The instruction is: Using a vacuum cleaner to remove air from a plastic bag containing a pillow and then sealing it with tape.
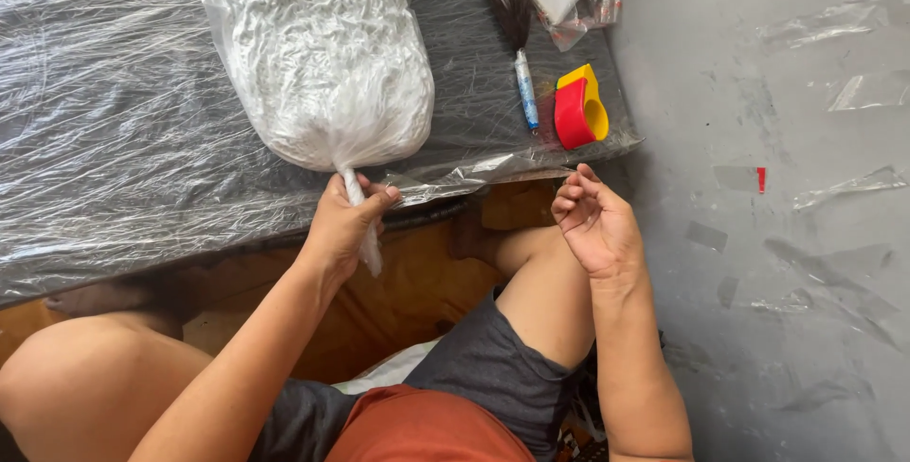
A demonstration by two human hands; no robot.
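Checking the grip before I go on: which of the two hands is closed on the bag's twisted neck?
The left hand. It is closed around the twisted neck of the clear bag of white strands. The right hand is half curled at the table edge, holding nothing visible.

1. The top of the clear plastic bag of white stringy filling (318, 54) runs past the frame's upper edge.
2. The dark-bristled brush with a blue handle (517, 26) loses its tip there too.
3. The left hand (343, 225) covers part of the bag's twisted neck (365, 235).

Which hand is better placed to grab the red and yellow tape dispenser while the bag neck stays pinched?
Probably the right hand: it is free, fingers loosely curled, and nearest the tape dispenser at the table's corner. The left hand is clamped on the bag's twisted neck.
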